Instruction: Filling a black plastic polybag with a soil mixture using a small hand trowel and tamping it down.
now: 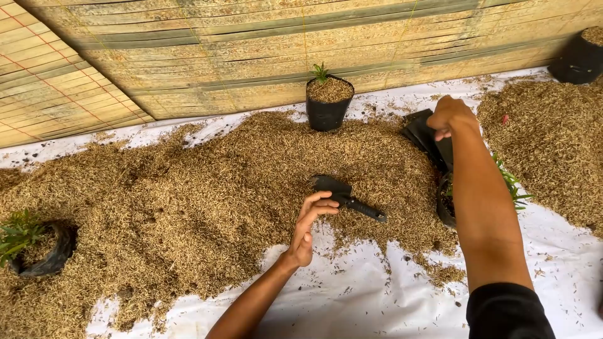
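Head view: person kneeling/leaning over a white sheet (352, 301) on the floor, w/ a big heap of dry husks (207, 188) spread across its middle.

Left hand (308, 229) sits near the sheet's centre, palm up, fingers (321, 206) half curled and loose, nothing in them. Black scoop (345, 196) lies just past the fingertips, up and to the right; fingertips look very close to the handle, can't tell if touching. Scoop's long axis runs diagonal: blade end towards the heap's middle, handle end pointing down-right towards the sheet's near edge. Left hand is clearly the nearer one to it.

Right hand (451, 116) is farther out, towards the sheet's far right part, arm stretched over a small potted plant (510, 185) whose green leaves stick out beside the forearm. Fingers closed round the top of a flat stack of black grow bags (427, 135), pinching one.

Other stuff: filled black bag w/ a seedling (328, 99) stands upright at the sheet's far edge, against the bamboo mat wall (251, 56). Another bagged plant (34, 248) lies tilted at the left edge, half sunk in husks. Second husk pile (553, 144) at right, apart from the main heap. One more black bag (581, 56) at the far right corner.
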